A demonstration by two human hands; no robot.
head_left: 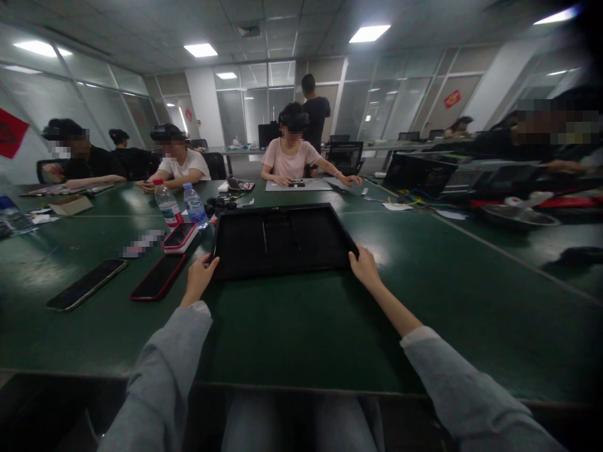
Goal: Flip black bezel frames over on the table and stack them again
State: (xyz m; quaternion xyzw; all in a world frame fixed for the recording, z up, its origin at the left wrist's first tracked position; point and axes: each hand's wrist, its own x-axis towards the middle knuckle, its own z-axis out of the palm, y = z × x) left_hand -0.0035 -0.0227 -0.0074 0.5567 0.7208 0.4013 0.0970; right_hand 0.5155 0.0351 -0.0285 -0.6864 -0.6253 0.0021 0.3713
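A black flat monitor (235,251) with a raised rim lies before me over the green table, its dark face turned up. Thin pale lines show in its middle. My left hand (200,276) grips its near left corner, thumb on the rim and fingers partly hidden behind the edge. On the opposite side, my right hand (365,267) is closed around the near right corner. Left of the monitor lie a red-edged phone (159,277), a white box with a pink-edged phone (181,237) on it, and a dark phone (88,285).
Beyond the phones stand a red-capped bottle (168,204) and a blue-capped bottle (195,207). A person in pink (292,157) sits opposite with a hand on the table. Cables (409,199), a metal pan (521,216) and a black computer case (419,176) are to the right.
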